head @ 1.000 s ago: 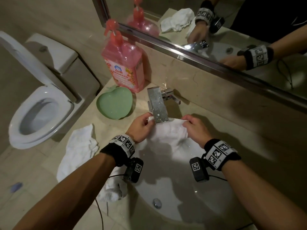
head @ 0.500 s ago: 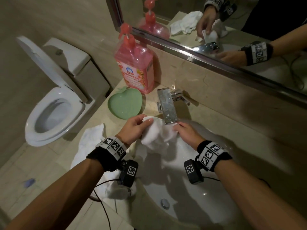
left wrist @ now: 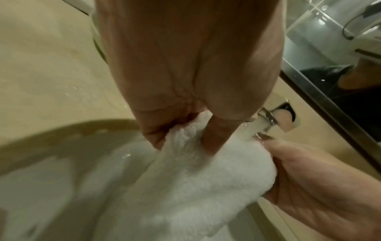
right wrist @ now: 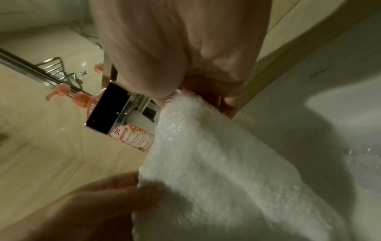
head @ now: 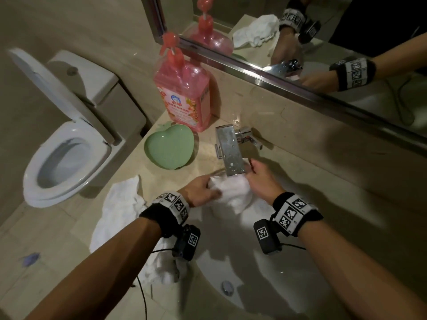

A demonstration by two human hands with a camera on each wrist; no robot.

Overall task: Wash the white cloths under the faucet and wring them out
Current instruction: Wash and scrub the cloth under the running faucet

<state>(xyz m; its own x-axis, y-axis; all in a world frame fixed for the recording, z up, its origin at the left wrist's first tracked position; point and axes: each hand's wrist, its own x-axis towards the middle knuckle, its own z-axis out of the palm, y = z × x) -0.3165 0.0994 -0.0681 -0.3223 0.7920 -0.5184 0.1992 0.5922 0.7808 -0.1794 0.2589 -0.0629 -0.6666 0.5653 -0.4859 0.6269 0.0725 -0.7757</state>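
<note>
A wet white cloth [head: 233, 192] is bunched between both hands just under the chrome faucet [head: 231, 151], over the white sink [head: 254, 285]. My left hand [head: 201, 191] grips its left side, thumb and fingers pinching the fabric [left wrist: 185, 130]. My right hand [head: 261, 179] holds the right end close to the spout [right wrist: 185, 101]. Water runs from the faucet [left wrist: 259, 125] onto the cloth [left wrist: 195, 187]. The cloth [right wrist: 226, 171] hangs down into the basin. More white cloths [head: 120, 209] lie heaped on the counter left of the sink.
A pink pump bottle [head: 184, 95] and a green heart-shaped dish [head: 169, 148] stand on the beige counter behind left of the faucet. A mirror [head: 300, 42] runs along the back wall. An open toilet [head: 64, 158] sits at the left. The sink drain [head: 227, 286] shows below.
The cloth was spread wide between both hands a second ago; now the hands have come together and it is bunched under the spout.
</note>
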